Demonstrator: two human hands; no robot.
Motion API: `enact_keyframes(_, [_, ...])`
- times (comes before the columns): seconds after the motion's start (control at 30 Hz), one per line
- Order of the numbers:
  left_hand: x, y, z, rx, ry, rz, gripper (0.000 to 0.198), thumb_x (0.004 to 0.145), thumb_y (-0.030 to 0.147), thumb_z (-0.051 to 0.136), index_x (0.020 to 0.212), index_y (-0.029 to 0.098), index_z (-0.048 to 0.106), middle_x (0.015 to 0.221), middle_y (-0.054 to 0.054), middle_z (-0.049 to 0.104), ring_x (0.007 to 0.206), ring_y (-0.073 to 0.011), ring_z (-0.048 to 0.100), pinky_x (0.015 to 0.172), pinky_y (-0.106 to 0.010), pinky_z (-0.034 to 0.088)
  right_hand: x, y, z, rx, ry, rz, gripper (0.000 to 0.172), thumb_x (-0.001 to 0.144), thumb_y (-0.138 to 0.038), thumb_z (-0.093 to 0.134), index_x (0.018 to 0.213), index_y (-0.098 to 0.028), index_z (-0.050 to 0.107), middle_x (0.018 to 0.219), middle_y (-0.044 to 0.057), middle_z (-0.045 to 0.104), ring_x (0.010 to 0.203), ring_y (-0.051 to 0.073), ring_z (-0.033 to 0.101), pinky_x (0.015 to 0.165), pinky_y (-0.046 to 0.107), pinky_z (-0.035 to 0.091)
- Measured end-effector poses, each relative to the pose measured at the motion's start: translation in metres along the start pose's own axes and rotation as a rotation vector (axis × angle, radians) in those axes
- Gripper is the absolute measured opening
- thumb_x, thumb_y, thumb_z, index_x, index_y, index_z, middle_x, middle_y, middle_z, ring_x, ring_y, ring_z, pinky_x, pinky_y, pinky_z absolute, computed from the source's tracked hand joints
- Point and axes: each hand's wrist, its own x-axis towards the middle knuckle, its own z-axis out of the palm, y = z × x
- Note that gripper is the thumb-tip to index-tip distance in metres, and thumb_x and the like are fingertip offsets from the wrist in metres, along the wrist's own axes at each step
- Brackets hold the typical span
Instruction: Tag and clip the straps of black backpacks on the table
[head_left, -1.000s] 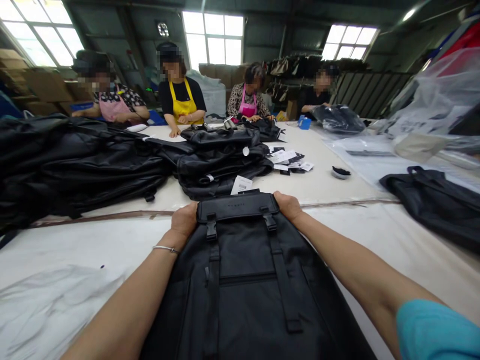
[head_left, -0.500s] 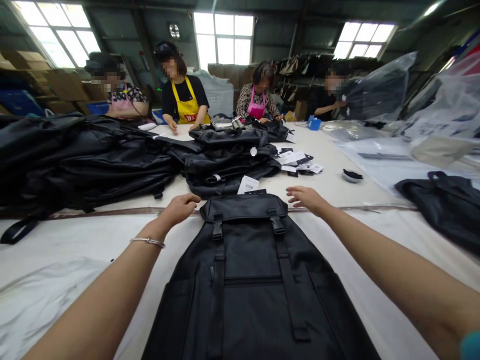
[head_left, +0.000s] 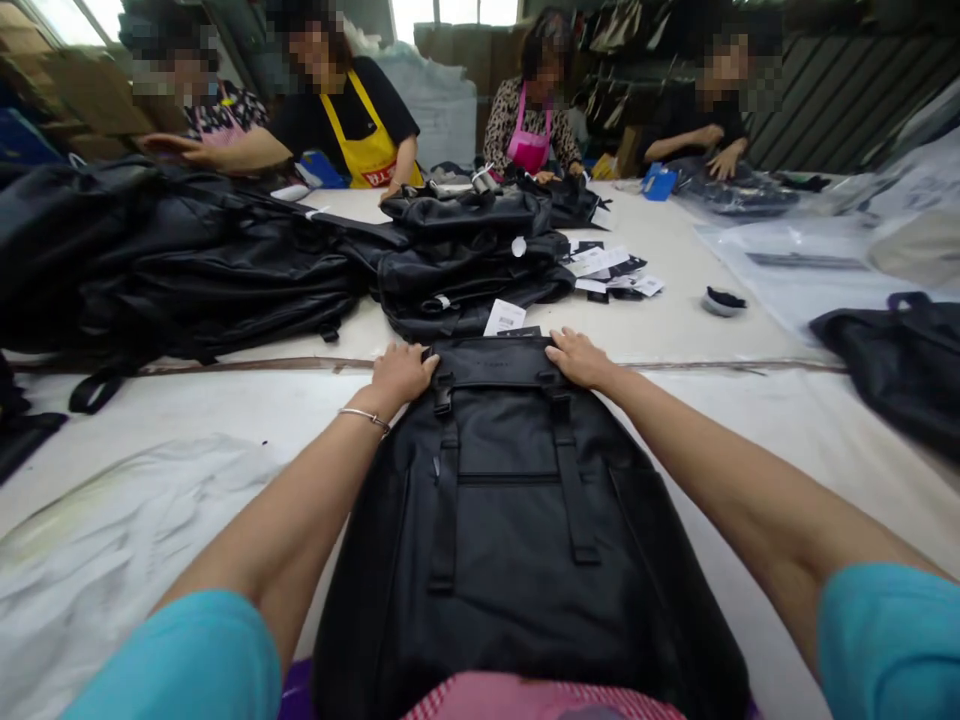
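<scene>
A black backpack (head_left: 510, 440) with two buckled straps lies flat in front of me, its top flap pointing away. My left hand (head_left: 403, 372) is closed on the left top corner of the backpack, thumb on the flap. At the right top corner, my right hand (head_left: 577, 358) grips the backpack's edge with its fingers together. Just beyond the flap, a white tag (head_left: 505, 317) with a barcode rests against a pile of black bags (head_left: 465, 255).
More black bags (head_left: 187, 260) are heaped on the left. Tags (head_left: 611, 265) lie scattered mid-table, near a small roll (head_left: 724, 301). Another black bag (head_left: 900, 350) is at right, clear plastic (head_left: 810, 260) behind it. Several people stand across the table (head_left: 675, 320).
Both hands have come inward from beside the flap onto the backpack's top corners. The view has tilted down. Across the table, the person at right has lowered the plastic bag; the yellow-aproned person reaches left.
</scene>
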Motion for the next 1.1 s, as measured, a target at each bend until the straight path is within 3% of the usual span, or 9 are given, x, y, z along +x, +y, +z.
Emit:
enact_keyframes(0.1, [-0.038, 0.013, -0.016, 0.039, 0.100, 0.102, 0.058, 0.094, 0.049, 0.033, 0.142, 0.016, 0.040, 0.150, -0.015, 0.036, 0.139, -0.0338, 0.026, 0.109, -0.052, 0.027, -0.045, -0.016, -0.011, -0.026, 0.131, -0.100, 0.066, 0.094, -0.055, 0.028, 0.151, -0.022, 0.019, 0.159, 0.010, 0.010, 0.142, 0.037, 0.014, 0.108, 0.057, 0.026])
enact_keyframes(0.17, [-0.069, 0.023, -0.017, 0.001, -0.005, 0.257, 0.061, 0.094, 0.051, 0.033, 0.147, 0.022, 0.030, 0.156, -0.008, 0.023, 0.143, -0.0300, 0.019, 0.111, -0.049, 0.024, -0.079, -0.030, -0.006, -0.033, 0.092, -0.208, 0.068, 0.094, -0.055, 0.031, 0.152, -0.024, 0.016, 0.160, 0.007, 0.009, 0.144, 0.034, 0.009, 0.111, 0.056, 0.020])
enact_keyframes(0.23, [-0.094, 0.032, -0.016, -0.033, -0.152, 0.289, 0.065, 0.093, 0.053, 0.034, 0.150, 0.022, 0.024, 0.158, -0.007, 0.019, 0.143, -0.0290, 0.020, 0.112, -0.049, 0.023, -0.104, -0.039, 0.001, 0.005, 0.007, -0.208, 0.069, 0.094, -0.054, 0.032, 0.152, -0.022, 0.014, 0.159, 0.008, 0.012, 0.144, 0.032, 0.011, 0.112, 0.055, 0.018])
enact_keyframes(0.37, [-0.115, 0.040, -0.034, -0.070, -0.169, 0.262, 0.064, 0.088, 0.044, 0.049, 0.145, 0.019, 0.035, 0.154, -0.009, 0.028, 0.142, -0.0308, 0.022, 0.114, -0.051, 0.019, -0.124, -0.050, -0.012, 0.080, -0.032, -0.169, 0.073, 0.090, -0.050, 0.045, 0.151, -0.019, 0.021, 0.158, 0.012, 0.017, 0.143, 0.036, 0.013, 0.111, 0.057, 0.018])
enact_keyframes(0.47, [-0.127, 0.038, -0.057, -0.222, -0.088, 0.294, 0.051, 0.087, 0.034, 0.050, 0.135, 0.019, 0.050, 0.146, -0.008, 0.044, 0.135, -0.0245, 0.038, 0.113, -0.040, 0.028, -0.142, -0.075, -0.045, 0.147, 0.074, -0.330, 0.068, 0.085, -0.040, 0.055, 0.145, -0.016, 0.035, 0.152, 0.016, 0.030, 0.139, 0.036, 0.024, 0.108, 0.055, 0.023])
enact_keyframes(0.6, [-0.145, 0.027, -0.064, -0.458, -0.107, 0.022, 0.035, 0.082, 0.029, 0.054, 0.113, 0.017, 0.067, 0.117, -0.009, 0.067, 0.114, -0.0245, 0.058, 0.105, -0.035, 0.040, -0.177, -0.141, -0.066, 0.204, 0.055, -0.826, 0.056, 0.083, -0.022, 0.056, 0.138, -0.019, 0.045, 0.144, 0.014, 0.043, 0.130, 0.029, 0.039, 0.100, 0.045, 0.036])
enact_keyframes(0.73, [-0.147, 0.023, -0.053, -0.846, -0.175, -0.316, 0.021, 0.073, 0.024, 0.065, 0.093, 0.019, 0.072, 0.102, -0.007, 0.071, 0.107, -0.0254, 0.062, 0.097, -0.034, 0.047, -0.185, -0.192, -0.048, 0.112, 0.004, -1.094, 0.045, 0.084, -0.013, 0.052, 0.128, -0.020, 0.054, 0.131, 0.012, 0.056, 0.119, 0.025, 0.050, 0.090, 0.038, 0.042])
enact_keyframes(0.93, [-0.129, 0.037, -0.041, -1.108, -0.210, -0.518, 0.017, 0.079, 0.023, 0.062, 0.093, 0.013, 0.063, 0.097, -0.014, 0.070, 0.088, -0.0222, 0.068, 0.071, -0.029, 0.055, -0.172, -0.204, -0.029, 0.093, 0.034, -1.079, 0.017, 0.086, -0.013, 0.052, 0.095, -0.015, 0.066, 0.095, 0.009, 0.067, 0.093, 0.020, 0.061, 0.079, 0.031, 0.047])
enact_keyframes(1.1, [-0.098, 0.042, -0.037, -1.300, -0.277, -0.703, 0.030, 0.086, 0.042, 0.059, 0.094, 0.013, 0.057, 0.090, -0.016, 0.068, 0.079, -0.0221, 0.068, 0.068, -0.031, 0.057, -0.177, -0.205, -0.037, 0.507, 0.255, -0.932, 0.018, 0.088, -0.015, 0.052, 0.099, -0.017, 0.066, 0.102, 0.008, 0.070, 0.096, 0.017, 0.063, 0.087, 0.031, 0.048])
